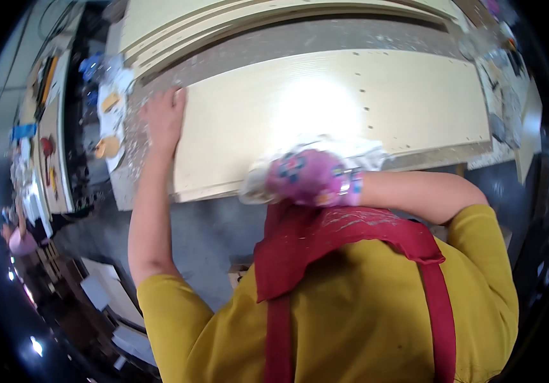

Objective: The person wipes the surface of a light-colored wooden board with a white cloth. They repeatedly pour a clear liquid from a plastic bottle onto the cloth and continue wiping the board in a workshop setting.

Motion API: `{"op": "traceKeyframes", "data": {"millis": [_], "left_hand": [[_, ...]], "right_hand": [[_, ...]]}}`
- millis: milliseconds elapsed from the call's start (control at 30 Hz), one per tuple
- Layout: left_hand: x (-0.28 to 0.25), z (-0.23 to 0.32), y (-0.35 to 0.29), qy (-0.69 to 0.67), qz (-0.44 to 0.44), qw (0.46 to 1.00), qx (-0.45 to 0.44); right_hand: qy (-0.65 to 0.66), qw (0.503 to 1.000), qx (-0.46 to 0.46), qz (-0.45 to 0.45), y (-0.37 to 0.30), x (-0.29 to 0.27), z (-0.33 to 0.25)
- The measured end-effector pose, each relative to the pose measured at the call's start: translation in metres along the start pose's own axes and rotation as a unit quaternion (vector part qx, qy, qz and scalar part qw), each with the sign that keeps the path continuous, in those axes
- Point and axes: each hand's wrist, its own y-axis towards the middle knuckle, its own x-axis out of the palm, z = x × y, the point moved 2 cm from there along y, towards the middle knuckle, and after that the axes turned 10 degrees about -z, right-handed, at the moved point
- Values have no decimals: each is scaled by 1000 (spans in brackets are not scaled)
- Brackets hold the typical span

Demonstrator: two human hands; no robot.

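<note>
A long cream panel (236, 108) with a row of small dark holes lies flat on the workbench, and a bright glare covers its middle. My bare left hand (164, 118) rests at the panel's left end, thumb against the edge and the other fingers stretched over the dusty bench top. At the near edge, my right hand (309, 177), in a purple flowered glove, presses on a white cloth (364, 152). The cloth bunches out on both sides of the glove. The gloved fingers are partly hidden and a little blurred.
Several more cream panels (178, 41) are stacked along the bench's far side. Pale dust covers the workbench (135, 153). Tan blocks (107, 147) sit on white paper at left. A side table (60, 140) with tools stands farther left, and another person (24, 241) is beyond.
</note>
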Motion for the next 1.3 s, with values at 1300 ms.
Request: {"op": "traceKeyframes", "data": {"millis": [1300], "left_hand": [[-25,21,-52,-136,89,949,272]], "right_hand": [[-365,792,415,261,-31,-141,34]]}}
